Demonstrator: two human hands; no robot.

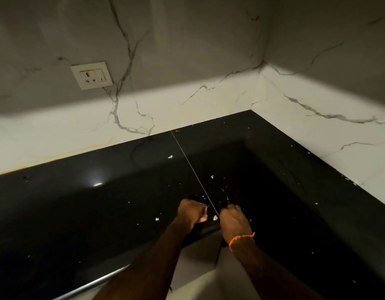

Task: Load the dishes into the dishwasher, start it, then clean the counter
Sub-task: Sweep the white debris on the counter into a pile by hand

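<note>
Reaching forward over the near edge of the counter (79, 213), both forearms come up from the bottom of the view. Left hand (192, 212) is curled into a loose fist, fingers tucked under; something thin and pale shows at the fingertips, too small to tell if it is pinched or what it is. Right hand (233, 220) is also curled, knuckles up, just beside the left; cannot tell if it holds anything. An orange thread band (241, 239) wraps the right wrist. Hands sit either side of a thin seam line (191, 163) that runs diagonally across the slab toward the wall.

Counter is glossy black stone, L-shaped into the corner, dimly lit, with a bright lamp reflection (97, 184) on the left part. Small white crumbs and flakes (212, 176) are scattered over it, densest just beyond the hands, a few more along the right run; one larger flake (170, 156) lies left of the seam. A rounded metal-looking edge strip (96, 282) shows at the lower left.

Behind, a white marble-patterned backsplash (209, 100) with grey veins meets in a corner. A white socket plate (91, 75) is mounted on the left wall, in shadow.
</note>
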